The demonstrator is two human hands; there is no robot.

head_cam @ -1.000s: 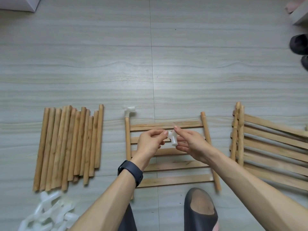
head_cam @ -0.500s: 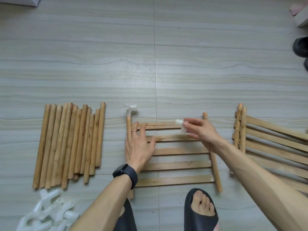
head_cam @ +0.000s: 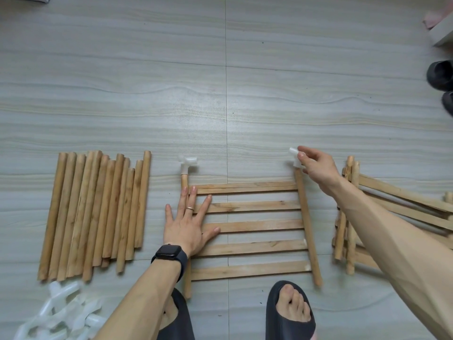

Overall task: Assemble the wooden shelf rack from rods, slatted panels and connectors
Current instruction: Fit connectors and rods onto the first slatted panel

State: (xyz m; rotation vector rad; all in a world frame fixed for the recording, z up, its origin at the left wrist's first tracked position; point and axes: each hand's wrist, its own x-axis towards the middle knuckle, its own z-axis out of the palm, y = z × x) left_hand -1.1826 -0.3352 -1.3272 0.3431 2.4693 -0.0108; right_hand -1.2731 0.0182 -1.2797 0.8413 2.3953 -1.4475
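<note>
A slatted wooden panel (head_cam: 255, 227) lies flat on the floor in front of me. Its left side rod carries a white plastic connector (head_cam: 187, 165) at the far end. My left hand (head_cam: 187, 224) lies flat and spread on the panel's left side, over the left rod and slat ends. My right hand (head_cam: 316, 165) pinches a second white connector (head_cam: 294, 157) at the far tip of the panel's right rod (head_cam: 306, 222). I cannot tell whether that connector is seated on the rod.
A row of loose wooden rods (head_cam: 95, 212) lies to the left. A heap of white connectors (head_cam: 58, 317) sits at the lower left. More slatted panels (head_cam: 392, 207) are stacked on the right. My two slippered feet (head_cam: 289, 312) are near the panel's front edge. Dark shoes (head_cam: 441, 77) stand far right.
My right hand carried the white connector from mid-panel to the far end of the right rod. My left hand let go of it and pressed flat onto the panel's left side.
</note>
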